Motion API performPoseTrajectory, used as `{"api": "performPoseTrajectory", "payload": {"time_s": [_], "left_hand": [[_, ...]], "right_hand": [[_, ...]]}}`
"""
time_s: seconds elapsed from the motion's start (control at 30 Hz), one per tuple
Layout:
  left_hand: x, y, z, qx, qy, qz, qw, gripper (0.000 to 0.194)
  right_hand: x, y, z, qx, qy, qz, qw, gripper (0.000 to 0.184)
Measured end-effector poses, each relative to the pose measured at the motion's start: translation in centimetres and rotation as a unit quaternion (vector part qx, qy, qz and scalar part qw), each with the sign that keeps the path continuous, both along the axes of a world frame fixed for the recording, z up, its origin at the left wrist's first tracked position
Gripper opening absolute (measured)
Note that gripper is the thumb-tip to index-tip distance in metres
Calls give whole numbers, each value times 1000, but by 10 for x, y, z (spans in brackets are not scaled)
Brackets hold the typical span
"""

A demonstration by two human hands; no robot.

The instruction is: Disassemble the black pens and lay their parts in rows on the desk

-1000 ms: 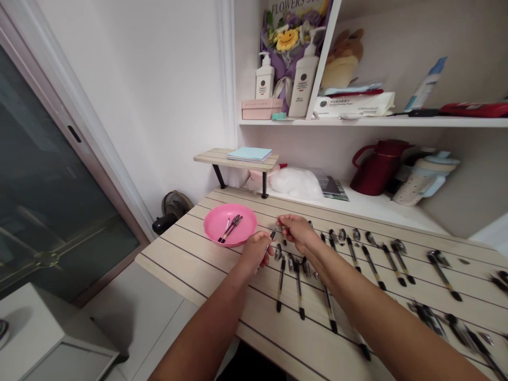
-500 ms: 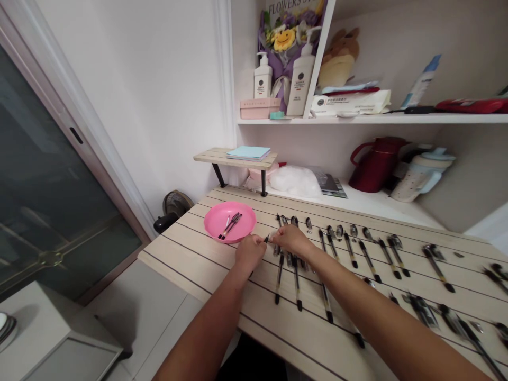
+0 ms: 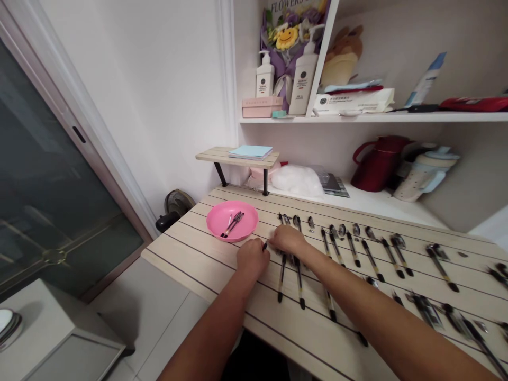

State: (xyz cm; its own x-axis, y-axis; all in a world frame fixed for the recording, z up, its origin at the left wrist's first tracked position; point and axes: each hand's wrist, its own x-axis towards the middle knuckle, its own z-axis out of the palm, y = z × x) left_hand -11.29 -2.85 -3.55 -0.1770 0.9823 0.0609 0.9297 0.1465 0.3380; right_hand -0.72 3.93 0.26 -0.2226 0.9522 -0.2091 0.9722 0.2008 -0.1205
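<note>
My left hand is curled low on the slatted wooden table, fingers closed round a black pen whose dark end shows between my two hands. My right hand is pinched shut against that same end of the pen, knuckles up. Both hands sit just right of a pink bowl holding a few pens. Several black pens lie in rows across the table to the right, with caps beside them.
A small wooden riser with a blue notepad stands at the back. Behind it are a white plastic bag, a red jug and a pale jug. A shelf above carries lotion bottles and a flower bouquet. A sliding glass door is at left.
Both hands have come down from above the table to rest near its surface, drawing closer together on the pen. The view shifted slightly.
</note>
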Motion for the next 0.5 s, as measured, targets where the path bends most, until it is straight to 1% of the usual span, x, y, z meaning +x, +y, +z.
{"api": "performPoseTrajectory", "payload": {"time_s": [0.1,0.27,0.4,0.5], "left_hand": [[-1,1,1,-6,1,10,1000,22],[0,-2,3,3,-15,-8,1000,22],[2,-2,5,-9,-23,5,1000,22],[2,-1,4,-9,-20,7,1000,23]], "right_hand": [[-5,-3,1,18,-4,21,1000,31],[-13,-6,2,30,-6,46,998,30],[-15,-4,2,26,-3,47,999,29],[-13,-1,2,21,3,39,999,29]]}}
